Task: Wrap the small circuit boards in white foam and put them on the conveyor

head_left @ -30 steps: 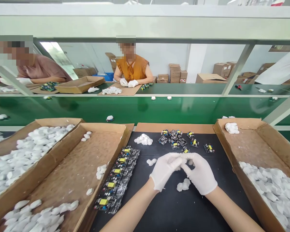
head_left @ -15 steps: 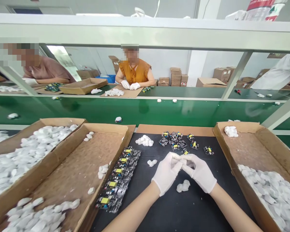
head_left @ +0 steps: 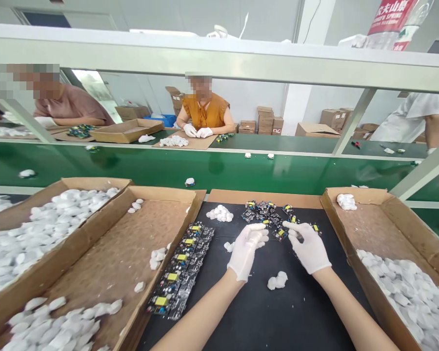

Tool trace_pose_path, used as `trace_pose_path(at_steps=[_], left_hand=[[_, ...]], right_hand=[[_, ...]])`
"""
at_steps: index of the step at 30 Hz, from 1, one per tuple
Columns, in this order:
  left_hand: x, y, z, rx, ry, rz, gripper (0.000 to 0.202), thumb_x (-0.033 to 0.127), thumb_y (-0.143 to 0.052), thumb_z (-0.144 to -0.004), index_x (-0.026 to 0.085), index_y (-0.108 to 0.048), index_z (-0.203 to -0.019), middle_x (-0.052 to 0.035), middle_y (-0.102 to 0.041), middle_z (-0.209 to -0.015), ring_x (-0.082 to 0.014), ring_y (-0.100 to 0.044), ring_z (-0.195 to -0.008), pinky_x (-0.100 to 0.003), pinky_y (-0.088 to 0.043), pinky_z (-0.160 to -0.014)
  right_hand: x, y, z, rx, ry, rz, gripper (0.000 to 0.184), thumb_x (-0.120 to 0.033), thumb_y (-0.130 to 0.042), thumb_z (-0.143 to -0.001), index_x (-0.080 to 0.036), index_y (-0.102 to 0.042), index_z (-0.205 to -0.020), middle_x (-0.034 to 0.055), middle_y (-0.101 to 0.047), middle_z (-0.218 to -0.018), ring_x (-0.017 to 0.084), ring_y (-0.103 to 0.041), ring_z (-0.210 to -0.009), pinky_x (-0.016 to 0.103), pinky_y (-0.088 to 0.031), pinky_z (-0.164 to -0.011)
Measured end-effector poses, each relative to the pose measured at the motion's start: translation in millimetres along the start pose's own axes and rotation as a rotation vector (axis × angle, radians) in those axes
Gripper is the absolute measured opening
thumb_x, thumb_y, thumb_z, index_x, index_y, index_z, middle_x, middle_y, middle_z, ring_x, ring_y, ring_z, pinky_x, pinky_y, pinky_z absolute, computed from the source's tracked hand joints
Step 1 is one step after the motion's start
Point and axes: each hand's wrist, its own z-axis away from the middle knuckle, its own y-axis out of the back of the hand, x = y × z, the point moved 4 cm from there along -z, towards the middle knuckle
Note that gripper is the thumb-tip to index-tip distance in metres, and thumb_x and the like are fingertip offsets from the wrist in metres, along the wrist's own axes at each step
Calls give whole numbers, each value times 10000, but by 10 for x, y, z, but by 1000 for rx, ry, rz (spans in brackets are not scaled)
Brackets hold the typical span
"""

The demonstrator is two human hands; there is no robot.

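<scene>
Both hands wear thin white gloves over a black mat [head_left: 256, 312]. My left hand [head_left: 246, 251] has its fingers stretched forward and slightly apart, beside a small white pouch-like clump [head_left: 229, 246] that it partly covers. Its palm side is turned inward, so a small thing there could be hidden. Off to the right, my right hand [head_left: 310, 247] is open, thumb and index finger apart, close to a loose circuit board [head_left: 280, 234] with a yellow component. Behind the fingers lies a pile of similar circuit boards [head_left: 265, 208]. Another white clump [head_left: 277, 281] rests on the mat between my forearms.
A row of joined circuit boards [head_left: 181, 268] lies along the left cardboard tray [head_left: 131, 263], which holds white pieces. The right cardboard tray [head_left: 373, 219] holds many more. Beyond runs a green conveyor [head_left: 149, 168] carrying small items. A co-worker [head_left: 205, 114] sits opposite, under an overhead shelf [head_left: 219, 56].
My hands, earlier together at the fingertips around something whitish, have moved apart and opened. The circuit board between them now shows more fully. Small items on the conveyor appear slightly further right.
</scene>
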Motion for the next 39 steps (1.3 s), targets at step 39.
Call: trace_pose_path(at_steps=[39], left_hand=[[-45,-21,-24,-138,-122,-168,481,487,-512,-840,102,-666,-1084,-12,-577,-517,-87,-486,-468,-201,-407,-498]], right_hand=[[-361,38,280,-19,-38,-608,217,-356,-674,-738,-236,-721,-912,71,-665,-1031,222,-612,-960,390,-500,-885]])
